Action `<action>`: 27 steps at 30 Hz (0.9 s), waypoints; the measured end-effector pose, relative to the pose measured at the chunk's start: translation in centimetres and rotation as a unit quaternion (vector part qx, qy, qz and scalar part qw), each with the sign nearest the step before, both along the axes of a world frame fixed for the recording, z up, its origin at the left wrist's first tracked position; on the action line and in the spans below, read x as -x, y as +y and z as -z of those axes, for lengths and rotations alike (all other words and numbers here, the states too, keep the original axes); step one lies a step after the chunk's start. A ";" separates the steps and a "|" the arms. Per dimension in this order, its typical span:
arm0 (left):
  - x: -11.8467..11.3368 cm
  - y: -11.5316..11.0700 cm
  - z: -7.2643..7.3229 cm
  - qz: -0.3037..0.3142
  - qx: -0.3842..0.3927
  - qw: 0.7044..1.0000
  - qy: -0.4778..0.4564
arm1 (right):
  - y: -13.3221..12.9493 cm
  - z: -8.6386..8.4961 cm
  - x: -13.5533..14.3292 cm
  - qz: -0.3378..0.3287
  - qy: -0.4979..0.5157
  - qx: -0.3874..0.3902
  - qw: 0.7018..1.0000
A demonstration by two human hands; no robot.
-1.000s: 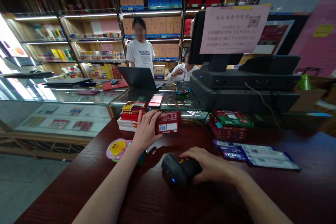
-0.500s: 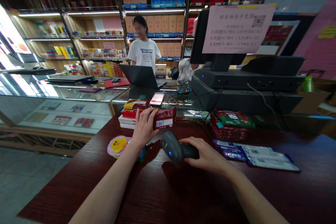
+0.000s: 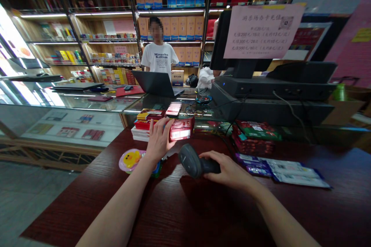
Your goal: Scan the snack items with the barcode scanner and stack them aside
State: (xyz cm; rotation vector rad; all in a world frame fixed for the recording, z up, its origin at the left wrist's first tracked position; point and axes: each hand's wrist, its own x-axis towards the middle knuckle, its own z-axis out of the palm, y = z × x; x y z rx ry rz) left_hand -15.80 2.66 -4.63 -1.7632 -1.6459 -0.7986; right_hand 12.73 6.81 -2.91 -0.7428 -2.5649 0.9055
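Observation:
My left hand (image 3: 159,139) is closed on a red packet (image 3: 182,128) and holds it upright, its white barcode label turned toward me and brightly lit. In my right hand (image 3: 223,166) is a dark grey barcode scanner (image 3: 193,162), its head pointed at the packet. Behind my left hand lies a stack of red, yellow and white packs (image 3: 141,131). Under my left wrist, partly hidden, sits a pink toy with a yellow duck (image 3: 130,160).
Purple-and-white packets (image 3: 298,173) and a pile of red and green packages (image 3: 255,137) lie to the right. Beyond stand a monitor with a pink sign (image 3: 261,32) and a laptop (image 3: 153,83). A person in a white T-shirt (image 3: 159,58) stands behind the counter.
Light now falls on the packet's label, and the blue light on the scanner no longer shows. Both hands have stayed nearly still. The person behind the counter has turned their head.

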 end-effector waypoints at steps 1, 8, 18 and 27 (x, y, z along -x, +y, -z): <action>0.0 -0.1 -0.1 0.000 0.004 1.000 -0.001 | 0.0 0.0 0.0 -0.003 -0.002 0.002 1.000; -0.2 -0.3 -0.4 0.000 0.013 1.000 -0.004 | 0.5 1.0 -0.5 -0.041 -0.064 0.011 0.997; -0.2 -0.3 -0.5 0.004 0.007 1.000 -0.004 | -0.5 0.5 -0.6 -0.066 -0.139 0.007 0.988; -0.5 -0.2 -0.5 0.020 0.017 1.000 0.004 | 1.2 -0.4 -2.0 -0.023 -0.012 0.128 0.991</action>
